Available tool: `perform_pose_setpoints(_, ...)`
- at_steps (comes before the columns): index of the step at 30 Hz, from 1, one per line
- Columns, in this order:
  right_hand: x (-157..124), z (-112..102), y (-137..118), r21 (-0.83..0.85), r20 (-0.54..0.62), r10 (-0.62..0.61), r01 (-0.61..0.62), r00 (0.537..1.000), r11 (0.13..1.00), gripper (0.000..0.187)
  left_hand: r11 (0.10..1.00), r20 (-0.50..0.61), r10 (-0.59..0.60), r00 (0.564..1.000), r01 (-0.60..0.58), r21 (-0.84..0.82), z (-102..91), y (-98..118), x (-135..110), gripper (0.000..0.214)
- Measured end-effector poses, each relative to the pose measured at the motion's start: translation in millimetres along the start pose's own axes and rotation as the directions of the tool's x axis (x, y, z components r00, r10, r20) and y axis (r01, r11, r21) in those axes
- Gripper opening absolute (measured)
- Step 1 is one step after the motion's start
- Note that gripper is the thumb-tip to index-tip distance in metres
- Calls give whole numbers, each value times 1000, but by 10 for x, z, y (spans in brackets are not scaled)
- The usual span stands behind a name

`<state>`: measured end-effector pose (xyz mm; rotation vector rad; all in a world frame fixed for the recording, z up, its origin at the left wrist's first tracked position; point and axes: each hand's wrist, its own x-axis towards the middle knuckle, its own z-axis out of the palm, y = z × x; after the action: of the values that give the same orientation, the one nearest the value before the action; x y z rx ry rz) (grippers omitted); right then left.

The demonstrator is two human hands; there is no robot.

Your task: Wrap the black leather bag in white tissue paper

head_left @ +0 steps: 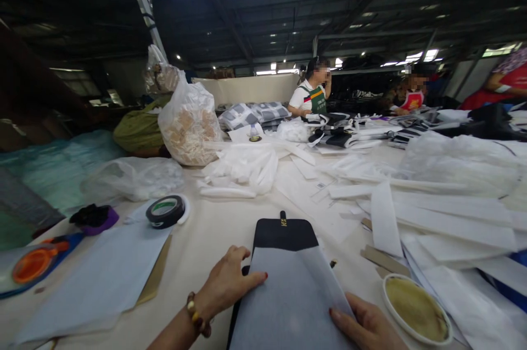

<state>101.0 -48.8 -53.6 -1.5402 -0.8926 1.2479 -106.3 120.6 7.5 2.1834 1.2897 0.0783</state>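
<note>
In front of me lies a flat black case or bag [269, 232], its kind not certain, with a narrow tab and gold-coloured fitting [282, 221] at its far end. A thin white sheet [290, 298] covers most of it. My left hand [224, 278], with a beaded bracelet, is at the left edge; its thumb lies on the sheet and its fingers are apart. At the lower right, my right hand [366, 322] pinches the sheet's edge, thumb on top and fingers partly hidden beneath.
A tub of yellowish paste [418, 309] stands at right, near stacked white strips [453, 221]. Leftward are black tape [165, 211], a tape dispenser [35, 265] and pale sheets [107, 273]. Plastic bags [191, 125] stand behind. A co-worker [313, 92] is across the table.
</note>
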Motion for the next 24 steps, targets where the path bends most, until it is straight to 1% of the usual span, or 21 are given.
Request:
perform_pose_setpoints(3,29,4,-74,-74,-10,11,-12,1000,997,42,999,39,-14,999,12,46,58,72,66,48)
perform_pose_setpoints(6,54,16,-148,-47,-43,55,-57,998,997,36,998,70,-62,996,62,-4,111,99,128,40)
perform_pose_setpoints(7,64,21,-174,-10,-55,81,-82,995,997,36,997,73,-77,994,79,-26,123,96,138,42)
perform_pose_setpoints(11,117,25,-295,177,-80,189,-173,979,969,40,983,84,-113,990,123,-134,131,55,148,66)
perform_pose_setpoints(15,158,8,-401,272,-124,239,-199,963,941,49,953,125,-89,988,121,-276,125,9,169,65)
perform_pose_setpoints(17,165,-2,-429,335,-110,268,-218,957,917,57,932,134,-80,988,121,-341,139,-7,189,67)
perform_pose_setpoints(19,161,-11,-450,450,-74,277,-216,958,867,69,909,146,-78,986,131,-396,160,-19,207,72)
perform_pose_setpoints(22,144,-17,-491,629,-63,274,-175,960,757,84,877,173,-76,982,149,-457,178,-33,221,81)
perform_pose_setpoints(24,132,-12,-519,675,-55,284,-174,957,717,87,862,183,-77,980,158,-482,173,-43,229,85)
